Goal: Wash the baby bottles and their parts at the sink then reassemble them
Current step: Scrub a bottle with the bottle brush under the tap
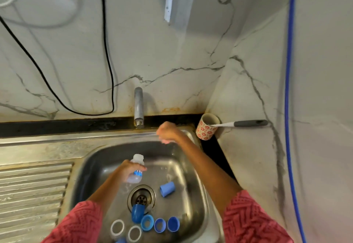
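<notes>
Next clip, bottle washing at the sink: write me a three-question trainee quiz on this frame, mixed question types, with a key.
1. True or false: the left hand grips the clear bottle over the sink.
2. Where is the brush standing?
A. In the sink basin
B. In the patterned cup at the corner
C. On the drainboard
3. Fill in: the right hand is raised close beside the ____.

Key: 1 true. 2 B. 3 tap; the hand is blurred, so whether it touches the tap cannot be told.

Home kitchen: steel sink [183,147], tap [138,107].
</notes>
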